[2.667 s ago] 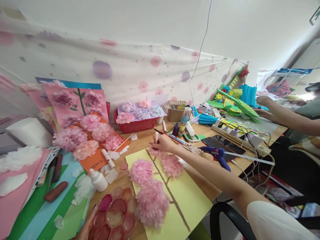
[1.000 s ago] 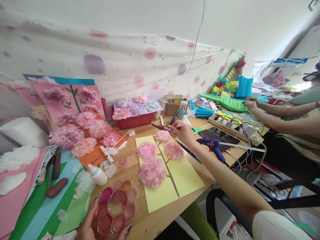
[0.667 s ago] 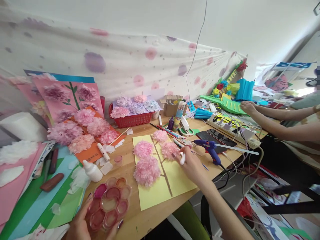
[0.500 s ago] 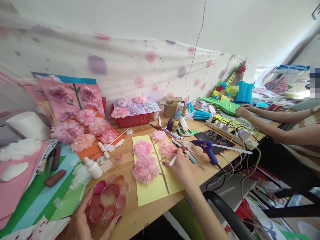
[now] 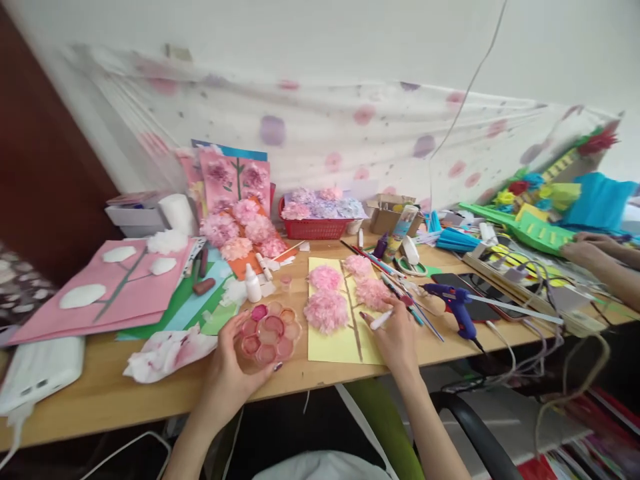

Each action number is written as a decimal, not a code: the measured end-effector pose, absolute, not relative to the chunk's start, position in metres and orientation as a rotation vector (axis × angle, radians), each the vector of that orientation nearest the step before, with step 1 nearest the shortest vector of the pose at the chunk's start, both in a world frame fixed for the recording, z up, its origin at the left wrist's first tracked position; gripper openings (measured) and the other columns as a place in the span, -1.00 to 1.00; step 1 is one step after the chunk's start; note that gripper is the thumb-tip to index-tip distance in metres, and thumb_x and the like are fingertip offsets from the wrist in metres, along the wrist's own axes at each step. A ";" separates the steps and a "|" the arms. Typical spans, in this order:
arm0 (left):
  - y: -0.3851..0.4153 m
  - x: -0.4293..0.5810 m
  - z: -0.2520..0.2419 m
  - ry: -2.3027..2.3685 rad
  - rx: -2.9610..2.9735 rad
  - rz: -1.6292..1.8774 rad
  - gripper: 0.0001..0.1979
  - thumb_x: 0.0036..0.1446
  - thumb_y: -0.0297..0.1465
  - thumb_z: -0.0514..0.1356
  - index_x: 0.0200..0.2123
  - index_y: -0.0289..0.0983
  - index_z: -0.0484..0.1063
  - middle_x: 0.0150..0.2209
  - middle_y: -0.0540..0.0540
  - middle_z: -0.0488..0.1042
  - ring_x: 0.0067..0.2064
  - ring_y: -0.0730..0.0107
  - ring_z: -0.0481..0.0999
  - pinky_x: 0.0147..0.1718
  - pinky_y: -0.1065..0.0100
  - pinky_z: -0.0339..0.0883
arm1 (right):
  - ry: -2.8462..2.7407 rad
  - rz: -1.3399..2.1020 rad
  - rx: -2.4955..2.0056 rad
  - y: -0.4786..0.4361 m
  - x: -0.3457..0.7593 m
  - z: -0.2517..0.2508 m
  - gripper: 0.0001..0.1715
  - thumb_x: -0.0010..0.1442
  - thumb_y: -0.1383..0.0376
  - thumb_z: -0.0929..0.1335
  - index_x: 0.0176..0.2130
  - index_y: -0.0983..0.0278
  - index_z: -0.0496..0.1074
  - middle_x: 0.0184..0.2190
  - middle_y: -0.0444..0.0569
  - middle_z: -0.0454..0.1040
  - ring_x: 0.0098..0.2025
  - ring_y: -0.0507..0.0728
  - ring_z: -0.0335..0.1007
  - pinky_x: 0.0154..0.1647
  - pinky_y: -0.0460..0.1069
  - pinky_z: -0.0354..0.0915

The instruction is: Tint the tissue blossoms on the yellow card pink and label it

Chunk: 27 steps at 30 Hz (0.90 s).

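My left hand (image 5: pixel 234 373) is closed round the near left side of a clear, flower-shaped paint palette (image 5: pixel 271 324). Pink, red and orange paints stain its wells. My right hand (image 5: pixel 399 335) grips a slim white pen (image 5: pixel 381 321), its white end pointing down and left over a yellow sheet (image 5: pixel 325 347). Fluffy pink paper flowers (image 5: pixel 327 311) lie on that sheet on both sides of a painted brown stem (image 5: pixel 353 319). Several brushes and pens (image 5: pixel 419 308) rest just right of my right hand. A small white glue bottle (image 5: pixel 253 284) stands behind the palette.
A blue glue gun (image 5: pixel 456 308) lies right, near a power strip (image 5: pixel 530 293) and cables. Pink sheets (image 5: pixel 140 297) and a stained tissue (image 5: pixel 170 353) are left. A red basket (image 5: pixel 320 229) of flowers stands behind. Another person's hand (image 5: pixel 593 250) reaches in far right.
The view has swung left, so the table's things appear farther right and more of its left side shows. Both hands keep hold of the palette and the pen.
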<state>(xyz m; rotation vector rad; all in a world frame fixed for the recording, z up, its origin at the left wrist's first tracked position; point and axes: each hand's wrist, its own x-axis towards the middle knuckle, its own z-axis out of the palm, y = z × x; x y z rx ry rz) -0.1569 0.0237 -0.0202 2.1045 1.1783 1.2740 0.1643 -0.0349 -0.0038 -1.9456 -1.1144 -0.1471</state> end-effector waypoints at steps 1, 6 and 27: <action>0.022 -0.157 -0.018 1.188 2.062 1.244 -0.12 -0.03 -0.23 0.41 0.28 -0.18 0.04 0.26 -0.37 0.28 0.21 -0.05 0.43 0.11 -0.10 0.41 | -1.096 -0.195 -1.858 -0.037 0.163 -0.004 -0.53 0.14 0.03 0.38 -0.08 0.28 0.36 -0.07 0.24 0.52 0.04 0.41 0.40 0.04 0.24 0.27; 0.020 -0.153 -0.014 1.171 1.883 1.250 -0.13 -0.08 -0.28 0.44 0.24 -0.16 0.06 0.27 -0.35 0.27 0.26 -0.05 0.38 0.20 -0.15 0.30 | -1.032 -0.205 -1.719 -0.042 0.163 -0.005 -0.51 0.22 -0.10 0.29 -0.18 0.26 0.38 -0.18 0.22 0.55 -0.15 0.34 0.47 -0.08 0.22 0.34; 0.041 -0.122 0.090 0.832 1.517 1.442 -0.18 -0.19 -0.03 0.45 0.08 -0.04 0.12 0.25 -0.28 0.35 0.27 -0.10 0.38 0.00 0.00 0.52 | -1.520 0.072 -2.063 -0.049 0.132 0.004 -0.14 0.07 0.18 0.50 0.26 0.40 0.26 0.21 0.27 0.41 0.31 0.43 0.25 0.30 0.24 0.20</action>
